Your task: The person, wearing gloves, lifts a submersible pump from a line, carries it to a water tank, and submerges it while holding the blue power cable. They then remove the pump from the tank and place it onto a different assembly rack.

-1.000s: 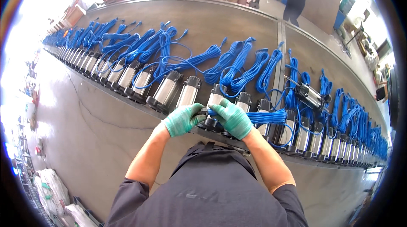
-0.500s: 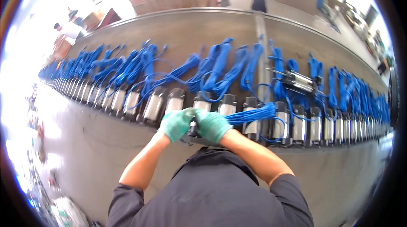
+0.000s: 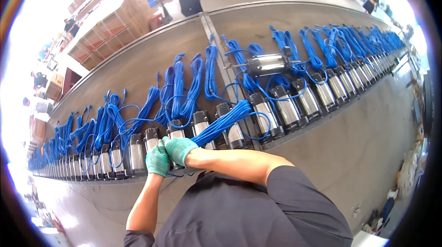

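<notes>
My left hand (image 3: pixel 158 159) and my right hand (image 3: pixel 180 149), both in green gloves, press together at the near edge of the table. Their fingers are curled in, and whatever lies between them is hidden. Just beyond them stands a row of silver cylindrical motors with black ends, the closest being a motor (image 3: pixel 175 130). A tied bundle of blue cable (image 3: pixel 223 121) stretches from beside my right hand to the right, across the tops of several motors. A thin dark wire pokes out below my hands.
Along the metal table (image 3: pixel 133 69), more motors run left and right, each with coiled blue cable (image 3: pixel 211 72) behind it. One motor (image 3: pixel 269 64) lies crosswise on the cables, its shaft pointing left. Cartons (image 3: pixel 108 26) and people are beyond the table.
The view has swung and tilted, so the row now slants up to the right. Both hands stay together at the same part of the row, and the cable bundle still lies beside them.
</notes>
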Available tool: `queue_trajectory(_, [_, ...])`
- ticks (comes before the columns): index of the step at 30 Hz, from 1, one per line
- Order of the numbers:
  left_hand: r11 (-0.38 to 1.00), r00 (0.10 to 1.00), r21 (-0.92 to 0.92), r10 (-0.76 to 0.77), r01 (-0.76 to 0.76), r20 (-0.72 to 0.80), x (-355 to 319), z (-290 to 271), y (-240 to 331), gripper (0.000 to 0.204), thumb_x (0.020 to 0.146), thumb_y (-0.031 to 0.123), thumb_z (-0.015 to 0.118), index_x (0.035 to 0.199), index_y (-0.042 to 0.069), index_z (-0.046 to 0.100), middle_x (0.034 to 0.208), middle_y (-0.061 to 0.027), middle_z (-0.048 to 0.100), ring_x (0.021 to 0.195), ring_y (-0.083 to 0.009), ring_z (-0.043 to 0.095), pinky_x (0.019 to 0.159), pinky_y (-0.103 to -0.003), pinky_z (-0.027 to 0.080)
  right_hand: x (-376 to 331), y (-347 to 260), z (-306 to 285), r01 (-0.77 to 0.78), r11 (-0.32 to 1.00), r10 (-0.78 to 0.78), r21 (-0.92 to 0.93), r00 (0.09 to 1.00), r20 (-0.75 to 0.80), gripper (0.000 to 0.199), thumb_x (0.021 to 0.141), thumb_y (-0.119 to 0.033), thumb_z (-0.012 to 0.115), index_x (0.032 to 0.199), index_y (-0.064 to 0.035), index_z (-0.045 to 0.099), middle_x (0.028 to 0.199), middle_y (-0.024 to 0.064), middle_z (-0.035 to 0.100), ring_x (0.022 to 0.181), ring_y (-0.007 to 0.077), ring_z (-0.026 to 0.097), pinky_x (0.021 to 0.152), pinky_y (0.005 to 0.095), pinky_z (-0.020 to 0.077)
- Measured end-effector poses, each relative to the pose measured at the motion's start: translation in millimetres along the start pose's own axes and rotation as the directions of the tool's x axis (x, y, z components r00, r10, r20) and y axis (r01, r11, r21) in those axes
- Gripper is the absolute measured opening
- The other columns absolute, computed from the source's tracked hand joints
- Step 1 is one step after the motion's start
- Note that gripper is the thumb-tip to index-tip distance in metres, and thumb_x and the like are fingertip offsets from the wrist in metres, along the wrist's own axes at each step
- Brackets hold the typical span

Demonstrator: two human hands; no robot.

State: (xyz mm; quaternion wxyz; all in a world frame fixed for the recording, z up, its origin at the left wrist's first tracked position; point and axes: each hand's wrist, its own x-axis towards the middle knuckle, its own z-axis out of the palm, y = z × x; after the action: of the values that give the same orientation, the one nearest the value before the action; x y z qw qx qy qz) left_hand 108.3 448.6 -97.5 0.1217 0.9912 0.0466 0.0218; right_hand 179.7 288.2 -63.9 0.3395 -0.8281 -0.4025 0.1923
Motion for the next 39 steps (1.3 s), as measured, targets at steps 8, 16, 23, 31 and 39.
queue_trajectory(8, [0.810, 0.980, -0.554, -0.129, 0.193, 0.154, -10.8, -9.5, 8.7, 0.062, 0.109, 0.054, 0.038, 0.103, 0.002, 0.071, 0.076, -0.0154, 0.072, 0.070, -0.0287, 0.070, 0.065, -0.040, 0.052, -5.1, 30.8, 17.8, 0.109, 0.982, -0.095, 0.152, 0.991, -0.099, 0.028, 0.089, -0.010, 0.065, 0.115, -0.0011, 0.061, 0.107, 0.0232, 0.071, 0.098, 0.0413, 0.071, 0.082, 0.0481, 0.0561])
queue_trajectory(16, [0.821, 0.987, -0.555, -0.058, 0.134, 0.152, 5.3, -5.5, 13.6, 0.027, 0.089, 0.026, 0.079, 0.100, 0.001, 0.073, 0.089, -0.0118, 0.068, 0.075, -0.0225, 0.066, 0.070, -0.035, 0.052, -70.0, 84.2, -69.4, 0.272, 0.962, -0.228, 0.025, 0.850, -0.476, 0.042, 0.085, -0.004, 0.062, 0.125, 0.0043, 0.060, 0.115, 0.0207, 0.067, 0.109, 0.0359, 0.065, 0.097, 0.0449, 0.0524])
queue_trajectory(23, [0.915, 0.972, -0.389, -0.178, 0.106, -0.152, 14.0, 42.2, 13.3, 0.033, 0.095, 0.031, 0.074, 0.096, -0.001, 0.069, 0.088, -0.0148, 0.065, 0.078, -0.0264, 0.063, 0.073, -0.039, 0.049, -205.3, 217.3, -155.5, -0.355, 0.922, 0.146, -0.156, 0.690, -0.709, 0.035, 0.086, -0.008, 0.064, 0.121, -0.0016, 0.065, 0.104, 0.0216, 0.068, 0.097, 0.0409, 0.066, 0.087, 0.0482, 0.0544])
queue_trajectory(31, [0.855, 0.960, -0.491, -0.256, 0.170, -0.113, 9.3, 84.6, 7.6, 0.035, 0.103, 0.028, 0.060, 0.112, -0.005, 0.064, 0.099, -0.0221, 0.070, 0.089, -0.0340, 0.067, 0.084, -0.042, 0.052, -272.0, 247.0, -150.2, -0.671, 0.623, 0.503, -0.403, 0.738, -0.450, 0.028, 0.089, -0.031, 0.066, 0.104, -0.0086, 0.071, 0.109, 0.0172, 0.069, 0.101, 0.0352, 0.069, 0.087, 0.0473, 0.0572])
queue_trajectory(39, [0.935, 0.947, -0.324, -0.224, 0.142, -0.230, 17.9, 117.8, -13.0, 0.036, 0.103, 0.026, 0.059, 0.120, -0.006, 0.061, 0.107, -0.0254, 0.069, 0.097, -0.0391, 0.067, 0.090, -0.044, 0.050, -295.5, 239.3, -166.1, -0.579, 0.718, 0.514, -0.386, 0.815, -0.267, 0.032, 0.086, -0.029, 0.070, 0.105, -0.0035, 0.070, 0.118, 0.0187, 0.063, 0.107, 0.0365, 0.065, 0.088, 0.0467, 0.0564])
